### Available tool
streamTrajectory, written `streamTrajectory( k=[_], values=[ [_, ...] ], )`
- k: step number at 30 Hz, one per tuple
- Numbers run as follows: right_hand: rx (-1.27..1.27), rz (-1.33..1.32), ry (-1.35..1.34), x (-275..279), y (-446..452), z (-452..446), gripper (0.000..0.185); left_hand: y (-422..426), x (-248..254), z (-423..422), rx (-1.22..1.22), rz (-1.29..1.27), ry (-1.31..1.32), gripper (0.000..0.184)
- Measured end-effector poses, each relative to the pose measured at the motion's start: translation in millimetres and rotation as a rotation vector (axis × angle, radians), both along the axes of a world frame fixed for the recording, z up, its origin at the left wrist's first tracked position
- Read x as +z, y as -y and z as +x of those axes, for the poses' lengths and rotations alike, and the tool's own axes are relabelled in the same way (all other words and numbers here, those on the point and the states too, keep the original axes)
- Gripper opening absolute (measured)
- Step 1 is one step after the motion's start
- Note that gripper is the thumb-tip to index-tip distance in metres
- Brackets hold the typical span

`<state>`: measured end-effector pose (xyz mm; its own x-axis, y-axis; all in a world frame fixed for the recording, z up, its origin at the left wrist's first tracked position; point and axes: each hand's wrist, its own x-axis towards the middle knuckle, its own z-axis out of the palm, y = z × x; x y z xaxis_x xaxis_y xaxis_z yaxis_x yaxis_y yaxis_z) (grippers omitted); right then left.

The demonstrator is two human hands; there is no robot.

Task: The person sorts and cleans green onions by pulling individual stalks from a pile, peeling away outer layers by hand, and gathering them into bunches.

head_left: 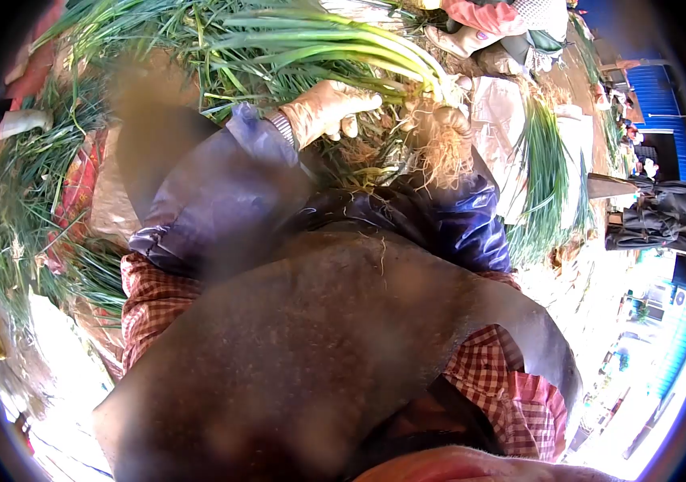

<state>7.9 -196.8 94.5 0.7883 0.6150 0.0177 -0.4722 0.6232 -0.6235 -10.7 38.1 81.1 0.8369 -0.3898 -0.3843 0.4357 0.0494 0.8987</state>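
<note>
A bunch of green onions (359, 50) lies across the upper middle, its long leaves reaching to the left and its pale, stringy roots (443, 149) hanging down. My right hand (457, 115), partly hidden by the roots, is closed around the bunch at the root end. Just below the stalks is my left hand (327, 111) in a pale, soiled glove. Its fingers are apart and slightly bent, with nothing visible in them. Loose root scraps (359, 153) lie between the two hands, above my lap.
A large heap of green onions (142, 36) spreads across the top and left. Another bunch (545, 153) rests on pale sacking at the right. A co-worker's pink sleeve (483, 16) shows at the top right, and another person's gloved hand (26, 120) at the far left.
</note>
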Motion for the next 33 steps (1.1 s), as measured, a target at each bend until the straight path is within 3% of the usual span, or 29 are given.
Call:
streamTrajectory(
  k=[2,4,6,8,10,11,12,13,14,16,19,21,22,25,26,28,33],
  values=[
    [-0.059,-0.113,0.004,7.6,-11.6,-6.6,0.056,3.1,-1.3,0.8,0.016,-0.102,-0.018,0.028],
    [0.008,-0.234,-0.010,4.6,-16.4,-9.5,0.044,14.2,7.5,-3.7,0.168,-0.239,0.242,0.023],
    [0.083,-0.309,-0.120,19.3,-27.9,-18.3,0.031,16.9,15.0,-5.7,0.069,-0.101,0.220,0.017],
    [-0.014,-0.411,-0.186,-24.9,-17.5,-1.9,0.026,23.5,-5.1,-3.8,0.104,0.041,0.533,0.013],
    [-0.010,-0.388,-0.217,-32.1,-17.1,3.2,0.025,35.5,-12.7,-9.3,0.245,0.611,0.964,0.010],
    [-0.010,-0.380,-0.234,-29.8,-16.9,3.5,0.025,38.2,-4.0,-20.3,0.109,0.404,1.214,0.011],
    [-0.016,-0.377,-0.253,-13.2,-18.6,-2.3,0.027,55.7,3.1,-36.0,0.004,0.276,1.026,0.012],
    [-0.074,-0.380,-0.324,-1.3,-28.5,-9.0,0.033,66.6,14.7,-54.6,-0.194,0.393,1.168,0.014],
    [0.091,-0.250,-0.324,-25.2,-14.6,10.5,0.040,75.3,22.1,-71.6,-0.341,0.328,1.193,0.015],
    [0.075,-0.257,-0.270,-17.7,-12.0,6.4,0.041,74.2,15.5,-77.6,-0.540,0.272,1.095,0.016],
    [-0.014,-0.225,-0.188,5.1,-16.5,-2.8,0.045,45.6,1.9,-50.6,0.055,0.511,0.851,0.012],
    [-0.059,-0.262,-0.112,-3.7,-11.3,-0.1,0.044,31.6,-12.9,-30.5,0.506,0.236,0.775,0.011],
    [-0.082,-0.281,-0.074,-7.8,-9.0,1.1,0.044,28.7,-5.7,-24.3,0.630,0.168,0.889,0.017],
    [-0.055,-0.498,0.104,-19.3,-2.9,6.6,0.034,19.2,31.2,-20.6,0.436,0.649,0.801,0.034],
    [-0.022,-0.554,0.124,-25.5,5.2,7.7,0.033,18.9,33.1,-19.3,0.312,0.662,0.752,0.035],
    [-0.066,-0.650,0.230,-18.7,-7.1,-0.7,0.036,20.2,21.9,-17.3,0.274,0.572,0.807,0.031],
    [-0.034,-0.674,0.213,-0.7,-26.0,-14.8,0.050,29.2,12.6,-21.7,0.222,0.665,0.939,0.023]
  ],
)
